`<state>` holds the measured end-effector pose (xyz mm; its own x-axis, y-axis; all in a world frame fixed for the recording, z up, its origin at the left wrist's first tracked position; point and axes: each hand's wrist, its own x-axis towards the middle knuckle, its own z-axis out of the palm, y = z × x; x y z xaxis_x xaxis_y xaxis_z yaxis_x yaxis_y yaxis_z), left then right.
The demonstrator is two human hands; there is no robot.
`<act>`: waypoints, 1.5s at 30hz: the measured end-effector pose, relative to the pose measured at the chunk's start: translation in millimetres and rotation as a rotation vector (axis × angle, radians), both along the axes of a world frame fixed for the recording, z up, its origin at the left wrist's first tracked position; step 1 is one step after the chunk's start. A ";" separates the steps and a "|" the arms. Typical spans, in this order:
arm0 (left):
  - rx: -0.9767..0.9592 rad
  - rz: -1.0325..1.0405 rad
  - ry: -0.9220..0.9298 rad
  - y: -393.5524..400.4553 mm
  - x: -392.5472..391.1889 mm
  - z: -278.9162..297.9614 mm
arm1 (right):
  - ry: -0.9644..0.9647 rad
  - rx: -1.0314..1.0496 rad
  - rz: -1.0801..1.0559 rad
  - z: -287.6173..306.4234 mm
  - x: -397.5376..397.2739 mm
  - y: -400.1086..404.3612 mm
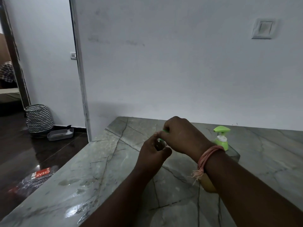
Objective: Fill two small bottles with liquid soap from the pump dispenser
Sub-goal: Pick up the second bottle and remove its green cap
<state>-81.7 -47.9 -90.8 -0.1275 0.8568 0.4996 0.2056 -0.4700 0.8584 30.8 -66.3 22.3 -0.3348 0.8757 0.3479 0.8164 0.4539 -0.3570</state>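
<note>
Grey-green veined stone made up the counter [101,169], which ran back to a plain white wall [164,63] bearing a switch plate [263,29]. Above the counter's middle, the left hand [152,154] was curled round a small dark bottle [160,144], gripping it from below with the thumb across its near side. The right hand [179,135] came in from the right and met the bottle's top, its fingertips pinching a small green piece [164,131] there; whether that piece was a cap could not be told. A band of pink thread [207,157] circled the right wrist. Just behind that wrist stood the green pump dispenser [221,138], upright on the counter near the wall, its nozzle pointing left. A yellowish object [208,184] showed under the right forearm, mostly hidden. Off to the left, on the dark floor, sat a zigzag-patterned basket [39,117], a grey tray [59,134] beside it, and a packet with a red label [41,173] close to the counter's edge.
</note>
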 end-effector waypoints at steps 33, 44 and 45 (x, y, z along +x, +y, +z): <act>-0.140 0.015 -0.400 3.1 -3.7 8.0 | 0.354 0.237 -0.178 -61.8 -6.9 15.1; -0.105 -0.202 -0.279 -13.2 11.3 11.2 | 0.190 0.100 -0.234 39.5 61.2 5.0; -0.090 -0.217 -0.265 -16.8 13.5 12.7 | 0.220 0.095 -0.234 40.4 68.8 4.2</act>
<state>-68.2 -64.7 -78.1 -0.0526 0.9173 0.3947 -0.1262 -0.3981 0.9086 99.6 -62.1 62.7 -0.0357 0.8800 0.4736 0.8104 0.3028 -0.5015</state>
